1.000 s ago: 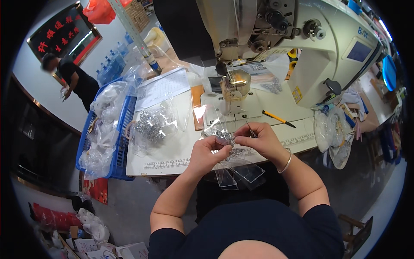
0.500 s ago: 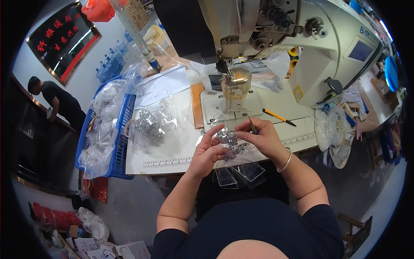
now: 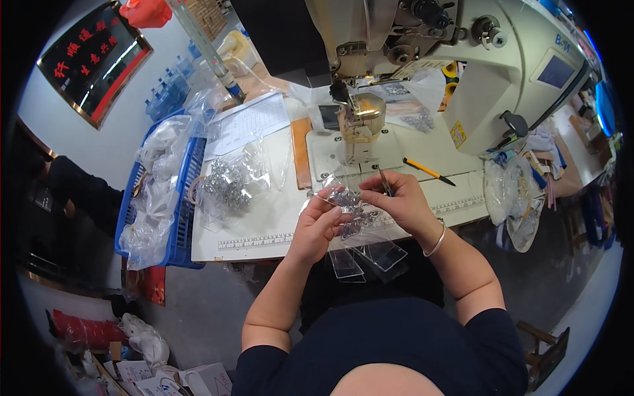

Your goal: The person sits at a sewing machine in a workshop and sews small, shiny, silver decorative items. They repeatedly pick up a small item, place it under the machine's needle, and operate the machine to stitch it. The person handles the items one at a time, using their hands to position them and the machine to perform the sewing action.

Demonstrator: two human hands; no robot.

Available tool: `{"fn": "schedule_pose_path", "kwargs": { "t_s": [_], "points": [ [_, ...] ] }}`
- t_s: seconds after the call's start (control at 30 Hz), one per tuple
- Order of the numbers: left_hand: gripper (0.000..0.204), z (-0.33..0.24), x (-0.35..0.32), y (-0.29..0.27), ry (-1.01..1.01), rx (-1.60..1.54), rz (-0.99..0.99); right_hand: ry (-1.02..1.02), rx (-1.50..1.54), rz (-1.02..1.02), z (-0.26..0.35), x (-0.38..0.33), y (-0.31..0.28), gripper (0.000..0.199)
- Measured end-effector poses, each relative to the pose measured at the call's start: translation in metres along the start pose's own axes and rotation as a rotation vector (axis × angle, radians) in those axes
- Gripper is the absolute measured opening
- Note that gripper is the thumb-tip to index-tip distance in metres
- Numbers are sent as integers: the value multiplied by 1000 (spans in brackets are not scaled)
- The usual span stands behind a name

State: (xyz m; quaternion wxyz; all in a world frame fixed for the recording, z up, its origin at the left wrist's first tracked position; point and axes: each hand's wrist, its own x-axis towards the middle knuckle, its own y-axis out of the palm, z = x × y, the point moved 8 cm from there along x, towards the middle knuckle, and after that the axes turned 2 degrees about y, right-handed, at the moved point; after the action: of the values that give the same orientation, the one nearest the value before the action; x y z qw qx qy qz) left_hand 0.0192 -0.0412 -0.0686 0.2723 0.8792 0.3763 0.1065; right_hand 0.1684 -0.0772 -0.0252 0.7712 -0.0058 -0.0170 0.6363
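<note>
My left hand point(image 3: 316, 228) is closed, thumb and fingers pinching a clear plastic piece with silver glittering decoration point(image 3: 355, 224). Clear flat strips point(image 3: 383, 256) hang from that piece past the table's front edge. My right hand point(image 3: 403, 203) meets its upper right side with thumb and fingertips pressed together. A slim pointed metal tool point(image 3: 383, 179), like tweezers or thread snips, sticks up from the right hand's grip; its lower end is hidden. Just beyond both hands is the sewing machine's needle area point(image 3: 356, 135) with its metal plate.
A large sewing machine point(image 3: 485, 99) takes up the back right. A yellow-black pen point(image 3: 429, 171) lies right of the plate. To the left are bagged silver pieces point(image 3: 228, 186), a paper sheet point(image 3: 247, 122) and a blue basket point(image 3: 177, 231) of plastic bags. Another person point(image 3: 82, 195) is at far left.
My left fingers have drawn in over the decorated piece, and a narrow light edge now shows across them. The person at far left has moved lower and further left.
</note>
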Motion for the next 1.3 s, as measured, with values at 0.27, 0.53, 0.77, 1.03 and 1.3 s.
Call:
{"fn": "schedule_pose_path", "kwargs": {
  "t_s": [0.27,0.53,0.77,1.03,1.3],
  "points": [
    [40,-2,-3,0,-19,42,-57,2,2,-1,-1,0,2,17],
    [40,-3,-4,1,-16,37,-56,3,1,7,-2,0,3,16],
    [38,-8,-4,4,27,53,-32,-2,26,15,-9,2,5,16],
    [28,4,-2,-8,1,-98,-29,-4,51,23,-8,0,8,20],
    [25,7,-3,-12,80,-53,-57,-24,28,13,-12,1,7,18]
  ]
}}
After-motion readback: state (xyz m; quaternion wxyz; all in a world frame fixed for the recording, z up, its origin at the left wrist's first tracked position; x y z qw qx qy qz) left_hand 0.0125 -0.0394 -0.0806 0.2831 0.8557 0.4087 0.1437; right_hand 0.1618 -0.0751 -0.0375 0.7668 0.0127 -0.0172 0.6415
